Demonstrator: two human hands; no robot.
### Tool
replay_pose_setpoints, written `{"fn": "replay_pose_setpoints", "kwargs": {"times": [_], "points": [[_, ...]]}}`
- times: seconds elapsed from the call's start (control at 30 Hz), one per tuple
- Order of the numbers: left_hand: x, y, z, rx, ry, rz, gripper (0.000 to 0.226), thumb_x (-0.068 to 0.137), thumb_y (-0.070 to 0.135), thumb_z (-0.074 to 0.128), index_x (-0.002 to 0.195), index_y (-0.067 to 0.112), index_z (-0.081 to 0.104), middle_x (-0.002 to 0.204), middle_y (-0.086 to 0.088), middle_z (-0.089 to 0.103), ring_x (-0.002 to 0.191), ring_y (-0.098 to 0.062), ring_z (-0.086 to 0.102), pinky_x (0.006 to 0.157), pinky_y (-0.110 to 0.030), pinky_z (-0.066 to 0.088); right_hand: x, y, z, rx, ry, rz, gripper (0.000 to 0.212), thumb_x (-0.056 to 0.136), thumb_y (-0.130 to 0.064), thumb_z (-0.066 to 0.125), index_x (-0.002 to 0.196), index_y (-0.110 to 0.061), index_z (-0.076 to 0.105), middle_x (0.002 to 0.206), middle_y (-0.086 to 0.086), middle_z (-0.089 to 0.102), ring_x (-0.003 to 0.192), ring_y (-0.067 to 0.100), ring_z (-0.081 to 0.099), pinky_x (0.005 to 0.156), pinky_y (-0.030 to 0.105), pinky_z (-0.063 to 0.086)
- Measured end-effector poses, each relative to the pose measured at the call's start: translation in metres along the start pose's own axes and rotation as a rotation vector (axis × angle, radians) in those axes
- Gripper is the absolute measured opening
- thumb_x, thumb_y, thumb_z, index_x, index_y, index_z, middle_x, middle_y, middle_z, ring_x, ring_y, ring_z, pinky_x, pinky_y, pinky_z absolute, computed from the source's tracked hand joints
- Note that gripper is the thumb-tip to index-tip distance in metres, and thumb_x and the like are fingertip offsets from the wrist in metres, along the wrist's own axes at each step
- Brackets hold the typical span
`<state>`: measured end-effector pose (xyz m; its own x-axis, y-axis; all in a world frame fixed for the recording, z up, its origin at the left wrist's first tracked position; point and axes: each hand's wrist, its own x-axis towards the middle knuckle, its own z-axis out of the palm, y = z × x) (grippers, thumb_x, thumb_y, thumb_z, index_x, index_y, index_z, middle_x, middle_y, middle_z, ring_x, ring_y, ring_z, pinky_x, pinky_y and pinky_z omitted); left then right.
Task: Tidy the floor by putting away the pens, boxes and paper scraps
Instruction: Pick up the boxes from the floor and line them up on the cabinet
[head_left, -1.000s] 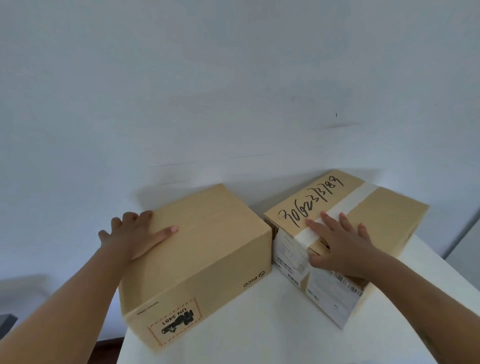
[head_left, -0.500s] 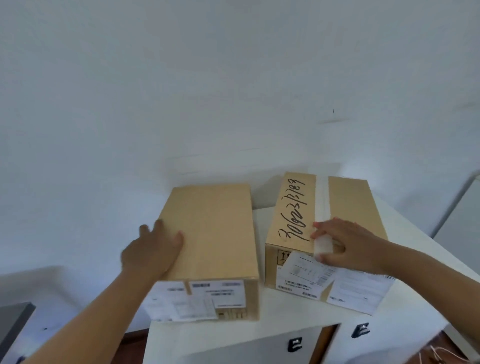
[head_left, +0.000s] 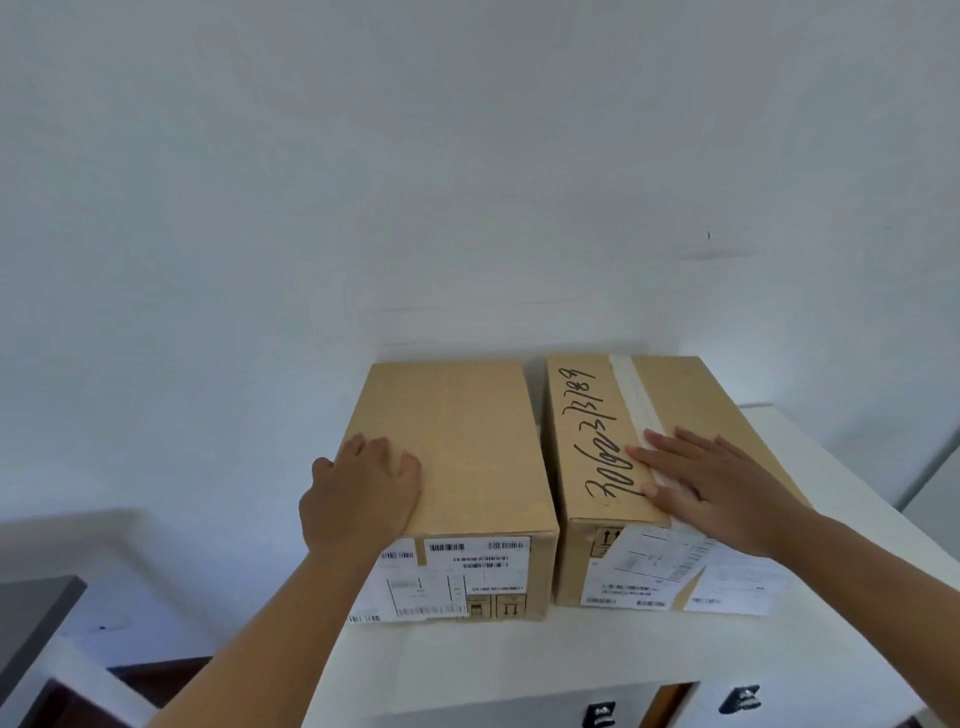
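Two brown cardboard boxes stand side by side on a white cabinet top (head_left: 467, 662), their far ends against the wall. The left box (head_left: 467, 436) has white shipping labels on its near face. My left hand (head_left: 363, 493) lies on its top at the near left edge, fingers resting flat. The right box (head_left: 696, 400) carries black handwriting and a strip of white tape on top, with loose labels on its front. My right hand (head_left: 722, 483) lies flat on that top, fingers spread across the tape. Neither hand grips anything.
A white wall (head_left: 467, 182) rises directly behind the boxes. Below the cabinet's front edge are drawer fronts with black handles (head_left: 597, 716). A grey surface (head_left: 31, 618) sits lower at the far left. A narrow gap separates the two boxes.
Both boxes have been turned from an angle to lie straight, end-on to me, and slid back against the wall. My hands stayed on their tops throughout.
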<state>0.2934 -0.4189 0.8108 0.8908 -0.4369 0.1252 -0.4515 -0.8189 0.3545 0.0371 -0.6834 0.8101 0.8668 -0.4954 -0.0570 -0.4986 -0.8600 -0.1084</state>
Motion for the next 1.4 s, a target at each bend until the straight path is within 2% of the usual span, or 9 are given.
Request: {"fn": "replay_pose_setpoints", "kwargs": {"times": [0.17,0.27,0.4,0.63,0.73,1.0,1.13,1.27,1.4], "points": [[0.020,0.005,0.009,0.023,0.023,-0.009,0.040,0.088,0.054,0.027,0.101,0.031,0.057,0.130,0.012,0.053,0.114,-0.027,0.044,0.080,-0.038,0.042,0.023,0.000,0.002,-0.016,0.035,-0.095,0.068,0.081,-0.080,0.001,0.145,-0.059,0.013,0.159,-0.024,0.013,0.150,0.005,0.004,0.122,0.036,0.008],[0.023,0.004,0.008,0.004,0.022,0.031,0.044,0.092,0.055,0.032,0.118,0.035,0.060,0.141,0.015,0.050,0.130,-0.025,0.038,0.096,-0.043,0.043,0.040,0.000,0.001,-0.019,0.051,-0.109,0.072,0.079,-0.079,-0.007,0.146,-0.058,0.010,0.160,-0.022,0.014,0.150,0.008,0.006,0.122,0.039,0.009],[0.021,0.004,0.005,-0.041,0.010,0.063,0.046,0.093,0.056,0.037,0.131,0.036,0.056,0.146,0.019,0.046,0.141,-0.015,0.027,0.104,-0.046,0.041,0.048,0.001,0.001,-0.009,0.062,-0.117,0.071,0.079,-0.076,-0.010,0.146,-0.058,0.008,0.160,-0.020,0.013,0.150,0.010,0.005,0.121,0.038,0.008],[0.029,-0.013,0.004,-0.008,-0.028,0.049,0.050,0.095,0.055,0.035,0.141,0.039,0.045,0.153,0.018,0.038,0.146,-0.013,0.019,0.109,-0.049,0.037,0.048,-0.022,0.002,-0.037,0.059,-0.131,0.065,0.086,-0.071,0.004,0.148,-0.054,0.007,0.162,-0.014,0.014,0.151,0.020,0.007,0.121,0.039,0.008],[0.033,-0.024,-0.001,-0.016,-0.007,0.015,0.049,0.095,0.052,0.038,0.141,0.037,0.046,0.152,0.017,0.039,0.145,-0.013,0.020,0.109,-0.048,0.036,0.053,-0.033,0.008,-0.034,0.079,-0.159,0.071,0.081,-0.074,-0.001,0.149,-0.053,0.010,0.162,-0.012,0.017,0.151,0.023,0.010,0.121,0.041,0.011],[0.042,-0.031,-0.006,-0.058,-0.079,-0.035,0.052,0.095,0.050,0.041,0.144,0.033,0.042,0.155,0.009,0.033,0.144,-0.023,0.023,0.109,-0.050,0.034,0.057,-0.036,0.007,0.042,0.056,-0.162,0.071,0.082,-0.075,0.003,0.148,-0.052,0.018,0.160,-0.015,0.020,0.151,0.018,0.010,0.122,0.041,0.011],[0.050,-0.040,-0.013,-0.027,-0.192,-0.080,0.060,0.092,0.059,0.039,0.147,0.037,0.031,0.161,0.005,0.021,0.141,-0.028,0.035,0.110,-0.049,0.034,0.069,-0.005,-0.014,0.242,0.157,0.014,0.063,0.093,-0.068,0.022,0.146,-0.039,0.036,0.156,-0.006,0.035,0.146,0.018,0.025,0.118,0.045,0.022],[0.047,-0.032,-0.011,0.048,-0.176,-0.084,0.056,0.093,0.059,0.035,0.144,0.037,0.033,0.162,0.004,0.020,0.141,-0.032,0.029,0.108,-0.050,0.032,0.086,0.040,-0.014,0.045,-0.049,0.200,0.077,0.083,-0.080,0.007,0.148,-0.044,0.026,0.163,-0.003,0.013,0.151,0.023,0.002,0.119,0.055,0.003],[0.043,-0.028,-0.002,0.115,-0.120,-0.004,0.057,0.094,0.059,0.030,0.148,0.040,0.030,0.162,0.006,0.022,0.145,-0.028,0.020,0.111,-0.049,0.029,0.084,0.022,-0.004,0.279,-0.038,0.283,0.066,0.089,-0.072,0.028,0.150,-0.050,0.013,0.164,-0.001,-0.003,0.146,0.032,0.023,0.114,0.052,0.023]]}}
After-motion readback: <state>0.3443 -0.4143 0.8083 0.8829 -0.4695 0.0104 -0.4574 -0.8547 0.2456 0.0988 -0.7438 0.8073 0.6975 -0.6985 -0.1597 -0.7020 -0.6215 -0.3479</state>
